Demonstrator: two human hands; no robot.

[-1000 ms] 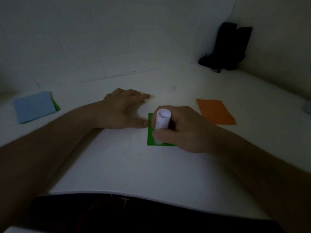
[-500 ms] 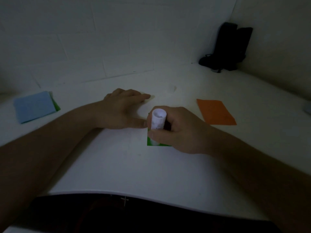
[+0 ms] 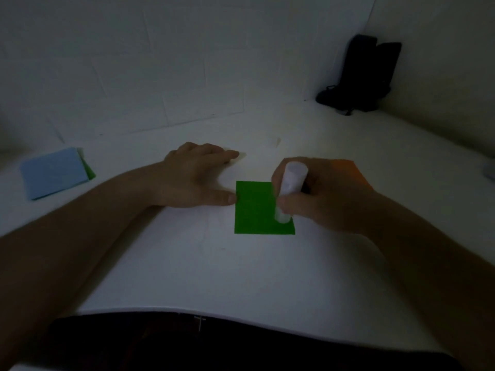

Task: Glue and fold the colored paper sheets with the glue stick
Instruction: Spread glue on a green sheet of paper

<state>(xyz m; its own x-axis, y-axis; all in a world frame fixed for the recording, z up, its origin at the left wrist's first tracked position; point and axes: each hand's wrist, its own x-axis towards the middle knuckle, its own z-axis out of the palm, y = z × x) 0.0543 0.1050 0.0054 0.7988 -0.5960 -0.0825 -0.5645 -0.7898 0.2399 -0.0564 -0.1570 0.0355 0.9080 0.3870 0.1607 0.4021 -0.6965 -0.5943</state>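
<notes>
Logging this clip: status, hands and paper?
Right hand grips glue stick, tip down on green sheet. Left hand flat, thumb at sheet's left edge. Nothing in the way.

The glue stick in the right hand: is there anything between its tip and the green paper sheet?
Nothing visible. The right hand grips the glue stick, whose lower end meets the green paper sheet near its right edge. The left hand lies flat on the table, its thumb at the sheet's left edge, away from the stick.
</notes>
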